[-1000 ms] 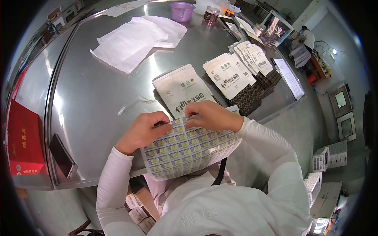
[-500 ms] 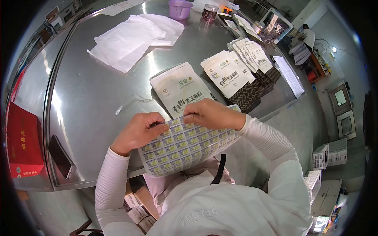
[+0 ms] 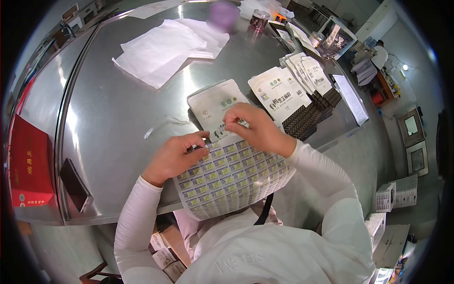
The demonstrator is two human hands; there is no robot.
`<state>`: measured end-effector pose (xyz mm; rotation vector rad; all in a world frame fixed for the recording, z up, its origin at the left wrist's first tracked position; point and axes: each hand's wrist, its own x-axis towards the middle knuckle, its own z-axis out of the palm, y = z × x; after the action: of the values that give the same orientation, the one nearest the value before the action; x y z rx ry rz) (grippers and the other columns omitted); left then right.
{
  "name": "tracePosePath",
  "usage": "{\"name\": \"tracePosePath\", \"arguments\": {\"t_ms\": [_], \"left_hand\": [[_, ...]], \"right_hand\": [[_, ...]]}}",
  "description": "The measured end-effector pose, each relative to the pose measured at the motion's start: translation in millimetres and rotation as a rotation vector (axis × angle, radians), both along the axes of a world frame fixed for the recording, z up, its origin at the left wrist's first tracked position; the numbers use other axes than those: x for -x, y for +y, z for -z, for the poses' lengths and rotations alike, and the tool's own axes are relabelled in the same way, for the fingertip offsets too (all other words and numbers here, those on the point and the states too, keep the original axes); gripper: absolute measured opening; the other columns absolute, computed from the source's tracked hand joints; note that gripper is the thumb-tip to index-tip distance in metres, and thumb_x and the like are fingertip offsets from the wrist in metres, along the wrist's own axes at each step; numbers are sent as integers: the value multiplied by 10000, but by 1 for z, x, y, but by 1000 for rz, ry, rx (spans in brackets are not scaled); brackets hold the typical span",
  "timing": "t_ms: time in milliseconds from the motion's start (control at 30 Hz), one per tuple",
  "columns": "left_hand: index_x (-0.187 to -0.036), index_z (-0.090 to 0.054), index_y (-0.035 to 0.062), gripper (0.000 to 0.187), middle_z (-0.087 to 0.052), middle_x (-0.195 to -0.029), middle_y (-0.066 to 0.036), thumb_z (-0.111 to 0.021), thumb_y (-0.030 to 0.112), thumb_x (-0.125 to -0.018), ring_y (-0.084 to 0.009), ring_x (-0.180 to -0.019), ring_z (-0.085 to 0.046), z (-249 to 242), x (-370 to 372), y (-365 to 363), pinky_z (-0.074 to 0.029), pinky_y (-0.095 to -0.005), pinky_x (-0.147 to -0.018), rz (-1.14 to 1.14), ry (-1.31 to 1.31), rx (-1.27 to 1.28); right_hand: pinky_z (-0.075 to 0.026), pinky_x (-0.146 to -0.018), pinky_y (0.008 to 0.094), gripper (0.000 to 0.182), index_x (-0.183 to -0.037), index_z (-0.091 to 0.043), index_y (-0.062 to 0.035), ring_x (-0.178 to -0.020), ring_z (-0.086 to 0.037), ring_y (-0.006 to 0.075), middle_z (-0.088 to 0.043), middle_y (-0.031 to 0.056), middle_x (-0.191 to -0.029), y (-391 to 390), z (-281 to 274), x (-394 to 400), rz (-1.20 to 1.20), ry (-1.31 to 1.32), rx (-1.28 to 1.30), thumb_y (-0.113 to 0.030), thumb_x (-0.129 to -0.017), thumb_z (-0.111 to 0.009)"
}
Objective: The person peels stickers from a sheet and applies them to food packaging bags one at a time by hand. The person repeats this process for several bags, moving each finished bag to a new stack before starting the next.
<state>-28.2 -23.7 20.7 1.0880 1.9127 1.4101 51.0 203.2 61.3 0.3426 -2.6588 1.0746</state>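
A sheet of small blue and yellow stickers (image 3: 231, 180) hangs over the table's front edge. My left hand (image 3: 177, 156) pinches the sheet's upper left corner between thumb and finger. Above the sheet's top edge, my right hand (image 3: 257, 128) has thumb and forefinger pinched over the lower part of a white printed pouch stack (image 3: 215, 102); a tiny piece, perhaps a sticker, shows at the fingertips. To the right lie more printed pouches (image 3: 279, 92), fanned out with dark patterned parts showing.
White sheets (image 3: 161, 49), a purple bowl (image 3: 223, 16) and a jar (image 3: 259, 20) stand toward the back of the metal table (image 3: 109, 142). A phone (image 3: 75, 185) and red bag (image 3: 29, 163) lie left. Another person (image 3: 379, 56) is far right.
My right hand has lifted from the sheet's top edge and moved up over the pouch stack. My left hand still pinches the sheet. The whole view has shifted slightly.
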Motion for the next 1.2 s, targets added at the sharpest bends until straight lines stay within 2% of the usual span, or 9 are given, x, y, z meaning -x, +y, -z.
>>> {"name": "tracePosePath", "arguments": {"t_ms": [33,67,133,233,633,933,1033,1133,1200], "left_hand": [[-919,-639,-2,160,-625,-1212,-170,-656,144,-855,-174,-800,-644,0,0,1,-499,-298,-750,16,-1,34],[-924,-639,-2,164,-597,-1277,-181,-657,145,-852,-187,-827,-654,0,1,1,-500,-302,-775,33,-2,68],[-921,-638,-8,172,-599,-1272,-184,-658,145,-847,-191,-841,-659,6,2,2,-500,-304,-779,40,19,46],[-916,-637,-18,179,-591,-1280,-190,-657,145,-842,-201,-860,-665,6,3,2,-499,-308,-787,43,15,45],[-896,-631,-29,178,-597,-1264,-201,-667,130,-826,-230,-903,-671,9,3,3,-499,-319,-806,45,24,24],[-893,-633,-28,173,-601,-1256,-206,-674,122,-818,-218,-916,-672,12,4,4,-500,-315,-798,45,32,21],[-898,-635,-26,165,-602,-1253,-208,-675,112,-816,-221,-920,-673,16,2,4,-498,-315,-805,43,29,21],[-884,-631,-23,152,-606,-1237,-218,-674,105,-815,-254,-976,-666,12,-1,5,-495,-321,-810,35,52,11],[-865,-624,-21,145,-613,-1214,-226,-674,105,-815,-287,-1044,-644,8,-1,4,-493,-331,-804,34,98,5]], "right_hand": [[-471,-687,297,113,-851,-601,-22,-745,-613,173,-638,65,-811,3,0,6,45,-175,28,-110,-843,-670],[-473,-677,296,124,-851,-609,-17,-732,-615,166,-642,69,-793,6,4,15,48,-227,29,-125,-846,-669],[-479,-658,294,153,-851,-627,-7,-704,-621,151,-651,75,-756,11,20,35,52,-328,29,-155,-852,-666],[-482,-626,304,173,-835,-650,2,-653,-626,161,-665,80,-710,9,28,50,41,-340,-60,-171,-842,-666],[-484,-607,328,189,-801,-661,-11,-630,-636,193,-676,98,-704,5,44,62,89,-291,-140,-196,-801,-703],[-483,-653,385,250,-771,-608,-20,-711,-642,293,-647,140,-728,-9,49,58,144,-159,-267,-245,-771,-719],[-483,-701,403,304,-861,-586,-34,-758,-636,321,-652,146,-793,-15,46,57,226,-263,-310,-275,-756,-738],[-481,-777,403,456,-1022,-558,-38,-871,-623,329,-640,158,-930,-9,33,49,321,-218,-285,-329,-735,-760],[-471,-840,402,598,-1144,-512,-23,-994,-581,335,-586,174,-1065,11,39,44,448,-211,-313,-371,-730,-766]]}}
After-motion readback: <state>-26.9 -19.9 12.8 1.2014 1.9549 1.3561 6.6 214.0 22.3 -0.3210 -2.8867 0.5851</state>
